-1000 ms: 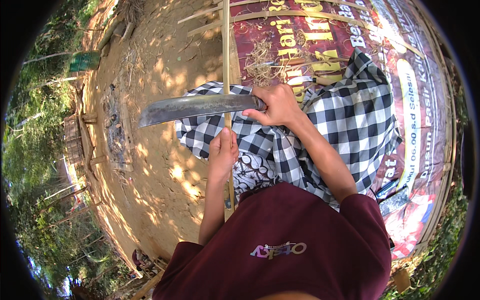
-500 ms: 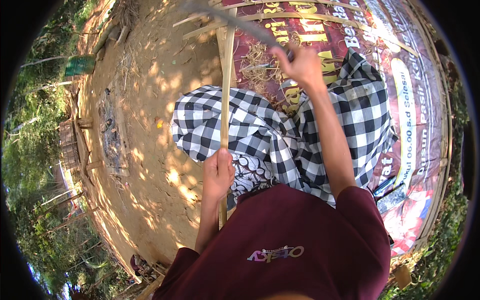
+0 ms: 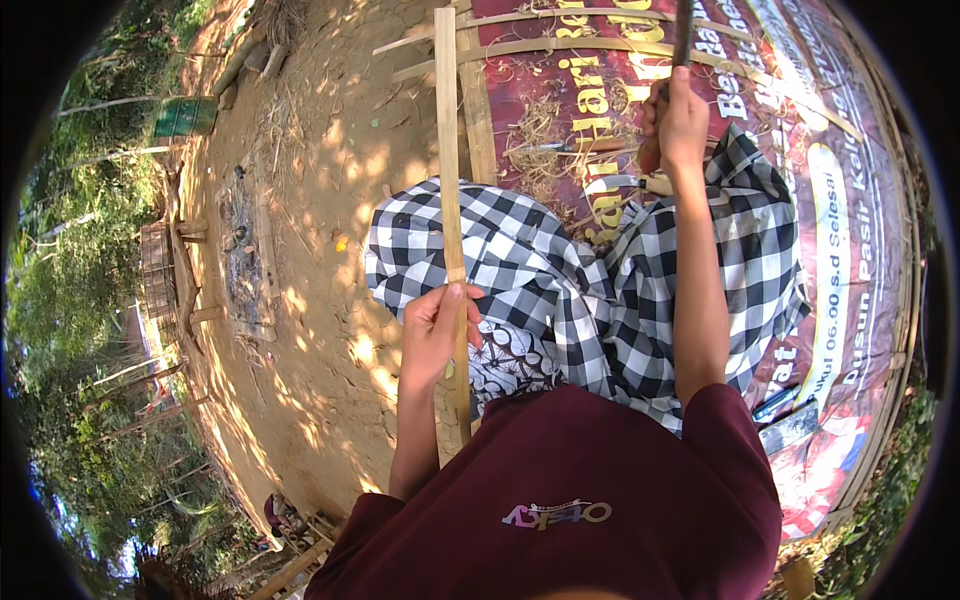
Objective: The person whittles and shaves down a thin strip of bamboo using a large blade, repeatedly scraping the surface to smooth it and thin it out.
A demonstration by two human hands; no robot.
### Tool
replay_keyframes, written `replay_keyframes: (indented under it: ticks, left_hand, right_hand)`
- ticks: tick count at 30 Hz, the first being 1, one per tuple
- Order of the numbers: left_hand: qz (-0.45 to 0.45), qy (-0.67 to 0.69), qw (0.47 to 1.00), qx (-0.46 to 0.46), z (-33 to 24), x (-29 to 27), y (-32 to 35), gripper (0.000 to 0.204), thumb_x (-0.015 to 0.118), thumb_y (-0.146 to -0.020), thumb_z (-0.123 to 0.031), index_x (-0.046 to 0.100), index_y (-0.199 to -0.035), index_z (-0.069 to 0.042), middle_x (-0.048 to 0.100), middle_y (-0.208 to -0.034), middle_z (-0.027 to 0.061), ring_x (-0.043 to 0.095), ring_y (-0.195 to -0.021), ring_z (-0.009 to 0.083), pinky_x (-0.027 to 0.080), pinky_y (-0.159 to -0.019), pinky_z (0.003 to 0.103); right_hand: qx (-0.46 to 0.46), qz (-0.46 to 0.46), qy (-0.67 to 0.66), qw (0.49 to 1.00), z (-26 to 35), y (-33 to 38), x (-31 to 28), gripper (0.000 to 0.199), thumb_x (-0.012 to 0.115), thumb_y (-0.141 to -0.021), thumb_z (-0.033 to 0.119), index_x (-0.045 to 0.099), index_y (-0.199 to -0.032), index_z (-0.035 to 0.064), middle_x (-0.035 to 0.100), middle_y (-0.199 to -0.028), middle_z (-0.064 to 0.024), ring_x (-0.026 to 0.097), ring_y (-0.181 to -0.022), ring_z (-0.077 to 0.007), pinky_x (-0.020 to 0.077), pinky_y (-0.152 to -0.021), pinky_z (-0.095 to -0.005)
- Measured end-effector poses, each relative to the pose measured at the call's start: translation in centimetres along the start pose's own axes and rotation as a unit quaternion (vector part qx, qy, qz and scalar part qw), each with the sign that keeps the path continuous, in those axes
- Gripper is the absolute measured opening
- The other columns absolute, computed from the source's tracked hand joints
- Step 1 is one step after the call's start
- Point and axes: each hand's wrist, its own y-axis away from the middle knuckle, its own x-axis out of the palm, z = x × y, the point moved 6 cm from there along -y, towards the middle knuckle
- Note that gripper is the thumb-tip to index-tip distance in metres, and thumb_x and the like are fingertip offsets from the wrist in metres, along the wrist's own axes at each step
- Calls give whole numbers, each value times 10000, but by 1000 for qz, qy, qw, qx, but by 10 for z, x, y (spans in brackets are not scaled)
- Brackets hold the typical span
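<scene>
My left hand [image 3: 436, 325] pinches a long pale bamboo strip [image 3: 448, 150] between thumb and fingers. The strip stands in front of my left knee, its far end past the knee and its near end down by my side. My right hand [image 3: 682, 130] is closed round a long dark-bladed knife [image 3: 684, 38], whose blade points away from me, well apart from the strip. Below that hand, a small knife [image 3: 615, 184] with a light handle lies by my checked cloth [image 3: 500, 225]. Another thin knife [image 3: 575, 147] with a brown handle rests among curly shavings [image 3: 540, 125].
I sit on a dark red printed banner [image 3: 720, 90] laid over a platform with a wooden edge [image 3: 478, 120]. More bamboo strips [image 3: 600, 44] lie across its far part. A grey flat block [image 3: 790, 430] sits at my right. Bare earth [image 3: 310, 200] stretches to the left.
My right hand has swung the long knife away from the bamboo strip, to the right. The blade now points away from me. My left hand has loosened from a fist to a pinch.
</scene>
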Motion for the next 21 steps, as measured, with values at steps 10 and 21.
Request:
replay_keyframes:
  ticks: [10,21]
  left_hand:
    - [190,343,920,-14,-9,53,-33,414,457,-1000,-382,532,-1083,16,454,-755,22,411,-589,94,349,-537,229]
    - [182,250,948,78,-51,27,-32,253,458,-1008,-260,537,-1010,-19,591,-696,152,435,-402,122,406,-404,247]
  right_hand:
    - [-217,239,185,928,63,90,88,472,683,-813,470,620,-710,14,479,-457,-73,510,-398,-212,378,-417,-338]
    - [-320,327,261,850,61,123,106,519,752,-670,514,627,-785,23,555,-571,-120,583,-521,-328,433,-464,-384]
